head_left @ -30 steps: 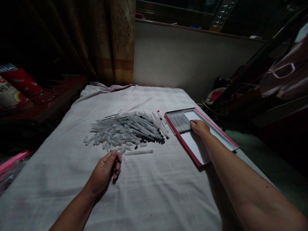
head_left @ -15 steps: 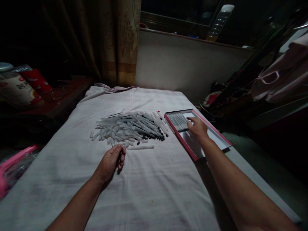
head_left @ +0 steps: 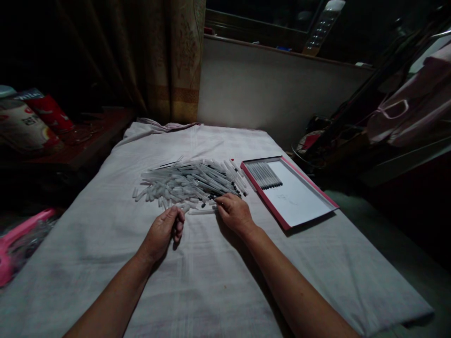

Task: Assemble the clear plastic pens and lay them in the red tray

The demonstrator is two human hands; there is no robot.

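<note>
A heap of clear pens and loose caps [head_left: 179, 180] lies in the middle of the cloth, many of the pens with black ends. My left hand [head_left: 162, 233] rests at the heap's near edge, its fingers curled and thumb pressed down; what it holds, if anything, is hidden. My right hand [head_left: 235, 213] reaches to the heap's near right edge with its fingertips together by the black ends, and I cannot make out what is between them. A single pen [head_left: 201, 212] lies between the hands. Right of the heap, a shallow red-edged box [head_left: 269, 206] holds a row of pens [head_left: 264, 174] side by side.
A pale checked cloth [head_left: 197, 281] covers the surface. At left stand a dark red table [head_left: 102, 134] with a jar [head_left: 26, 126] and a pink-handled item [head_left: 24, 239] below. A curtain [head_left: 176, 70], a bottle [head_left: 324, 28] on the sill and hanging clothes [head_left: 412, 103] are around.
My right hand has moved left from the box to the heap's near edge, uncovering the row of pens and the box's white floor. The left hand has stayed almost in place.
</note>
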